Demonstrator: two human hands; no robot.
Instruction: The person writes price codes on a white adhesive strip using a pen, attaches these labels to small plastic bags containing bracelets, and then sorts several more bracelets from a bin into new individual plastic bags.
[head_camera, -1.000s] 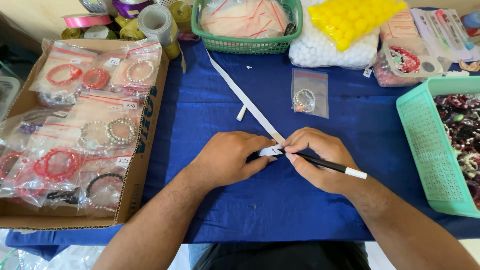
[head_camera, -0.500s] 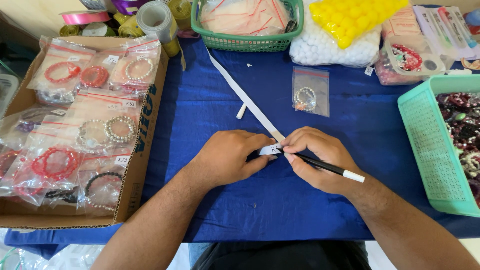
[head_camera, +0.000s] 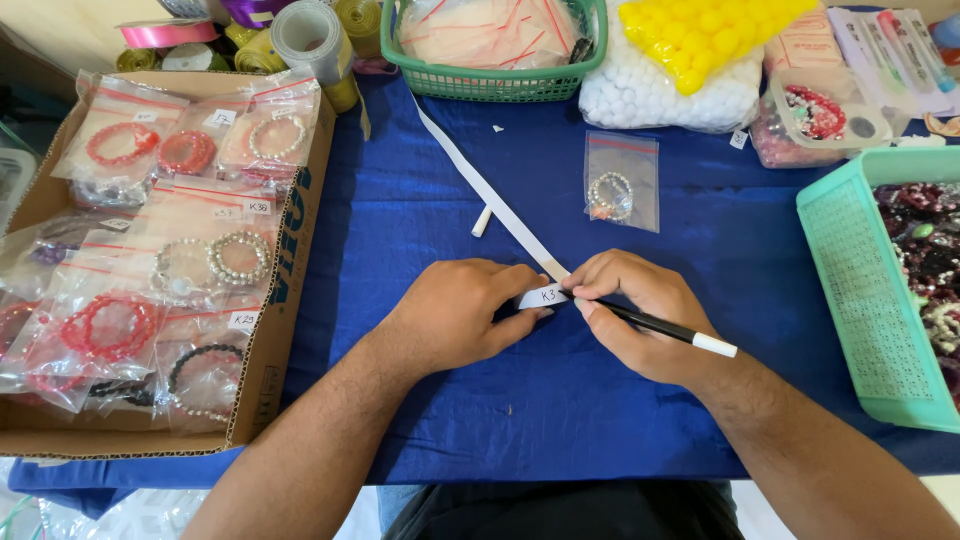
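On blue cloth (head_camera: 560, 420) at table centre, left hand (head_camera: 455, 315) presses fingers together flat on the end of a white paper strip (head_camera: 500, 205), pinning it down. Right hand (head_camera: 640, 315) pinches a black pen (head_camera: 655, 325), tip touching the strip's end. Bagged bracelet (head_camera: 620, 182) lies apart above; cardboard box (head_camera: 285, 290) of bagged bracelets sits left.

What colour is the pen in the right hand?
The pen is black with a white end cap, gripped by the right hand; the head view shows it.
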